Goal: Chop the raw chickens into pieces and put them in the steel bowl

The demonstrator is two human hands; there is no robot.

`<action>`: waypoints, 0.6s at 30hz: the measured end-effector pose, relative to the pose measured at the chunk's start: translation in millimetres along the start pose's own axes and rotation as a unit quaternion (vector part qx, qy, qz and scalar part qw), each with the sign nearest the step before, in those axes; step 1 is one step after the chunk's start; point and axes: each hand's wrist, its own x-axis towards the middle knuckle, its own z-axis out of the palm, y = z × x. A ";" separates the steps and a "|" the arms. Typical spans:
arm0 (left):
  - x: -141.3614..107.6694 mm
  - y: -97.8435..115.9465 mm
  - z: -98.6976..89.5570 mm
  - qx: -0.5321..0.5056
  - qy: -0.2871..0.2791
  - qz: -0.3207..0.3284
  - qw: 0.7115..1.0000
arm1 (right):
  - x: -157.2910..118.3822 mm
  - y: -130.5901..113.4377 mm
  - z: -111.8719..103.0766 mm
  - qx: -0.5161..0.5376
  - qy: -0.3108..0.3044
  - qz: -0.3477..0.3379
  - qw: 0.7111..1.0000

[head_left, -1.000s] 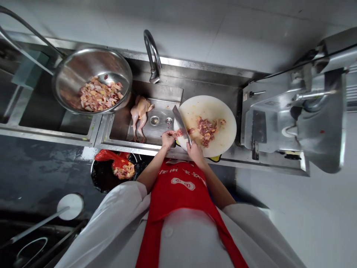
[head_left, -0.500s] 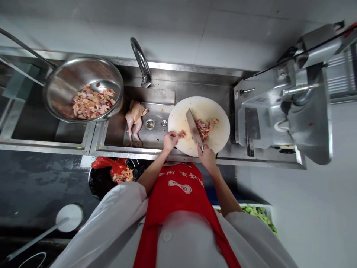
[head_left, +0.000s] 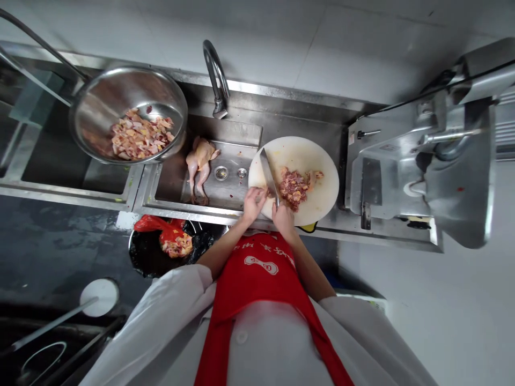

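Observation:
A round white cutting board (head_left: 322, 187) lies across the right part of the sink. My right hand (head_left: 283, 217) is wrapped round the handle of a cleaver (head_left: 269, 174), whose blade slants up and left over the board. Right of the blade lies a pile of chopped meat (head_left: 293, 188). My left hand (head_left: 253, 205) is at the board's lower left edge, close to the blade, with its fingers closed at a small bit of meat that they mostly hide. A whole plucked bird (head_left: 200, 163) rests in the sink to the left.
A steel bowl (head_left: 92, 96) with cut meat stands at the left beside a faucet (head_left: 217, 80). A slicing machine (head_left: 374, 177) is at the right. Below the sink edge is a black-lined bin (head_left: 145, 257) with a red bag.
The cleaver and my right hand have moved left, nearer my left hand. More chopped meat now shows in the pile right of the blade. The whole view has shifted slightly.

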 end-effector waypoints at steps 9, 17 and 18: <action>14.7 -26.9 7.8 0.204 -0.071 0.067 0.974 | -10.2 84.2 -9.4 0.086 -0.022 -0.001 0.996; 24.8 13.4 26.3 0.262 -0.174 0.078 0.946 | -37.2 125.7 -42.5 0.294 0.177 0.094 0.935; 32.8 22.8 36.2 0.267 -0.186 0.090 0.941 | -42.1 129.7 -47.1 0.337 0.188 0.115 0.915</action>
